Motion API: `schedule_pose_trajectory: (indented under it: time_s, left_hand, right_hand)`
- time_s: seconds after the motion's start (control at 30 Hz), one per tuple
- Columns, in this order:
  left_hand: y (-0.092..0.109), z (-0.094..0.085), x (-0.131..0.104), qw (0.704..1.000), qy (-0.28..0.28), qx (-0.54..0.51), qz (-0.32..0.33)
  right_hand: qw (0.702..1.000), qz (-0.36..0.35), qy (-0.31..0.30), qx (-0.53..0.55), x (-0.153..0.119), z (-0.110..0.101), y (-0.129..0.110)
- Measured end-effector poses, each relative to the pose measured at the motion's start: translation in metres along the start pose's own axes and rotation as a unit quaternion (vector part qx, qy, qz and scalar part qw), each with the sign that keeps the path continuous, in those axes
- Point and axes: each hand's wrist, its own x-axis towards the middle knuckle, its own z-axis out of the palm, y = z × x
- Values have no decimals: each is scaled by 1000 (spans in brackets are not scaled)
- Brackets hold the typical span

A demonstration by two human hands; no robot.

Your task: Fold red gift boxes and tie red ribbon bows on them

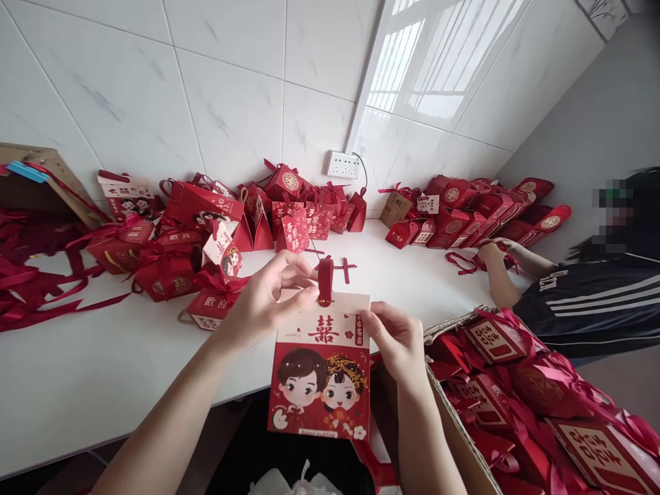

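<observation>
A red and white gift box (318,371) with two cartoon faces hangs upright in front of me, over the table's front edge. A dark red ribbon loop (325,280) stands up from its top. My left hand (281,292) is at the box's upper left, fingers curled and thumb beside the ribbon loop; what its fingertips pinch is partly hidden. My right hand (397,333) grips the upper right edge of the box between thumb and fingers.
Red gift boxes (170,265) crowd the white table (155,371) at the left, with more along the wall. Loose ribbons (36,289) lie far left. A carton (454,412) of red boxes stands front right. Another person (592,295) handles ribbon at the right.
</observation>
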Motion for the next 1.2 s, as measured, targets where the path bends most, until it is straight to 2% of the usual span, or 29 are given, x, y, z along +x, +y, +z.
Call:
schedule_pose_trajectory:
  time_s: [0.07, 0.13, 0.4, 0.6, 0.77, 0.97, 1.2]
  left_hand:
    - [5, -2, 4, 998, -38, 41, 11]
    - [7, -1, 6, 995, -49, 81, 21]
    - [9, 10, 2, 991, 5, 122, 50]
    - [14, 11, -3, 994, 16, 105, 13]
    - [17, 11, -4, 998, 2, 62, -1]
    - [11, 8, -6, 999, -26, 26, 8]
    - [12, 15, -6, 999, -31, -10, 24]
  right_hand:
    - [1000, 4, -10, 13, 0, 1, -1]
    - [1000, 9, -16, 24, 0, 2, -2]
    - [998, 17, -5, 59, -2, 0, 1]
    - [999, 9, 7, 50, -4, -1, 2]
    - [998, 21, 6, 50, -6, -1, 2]
    - [999, 23, 6, 42, -8, -3, 2]
    - [999, 26, 18, 24, -14, -5, 8]
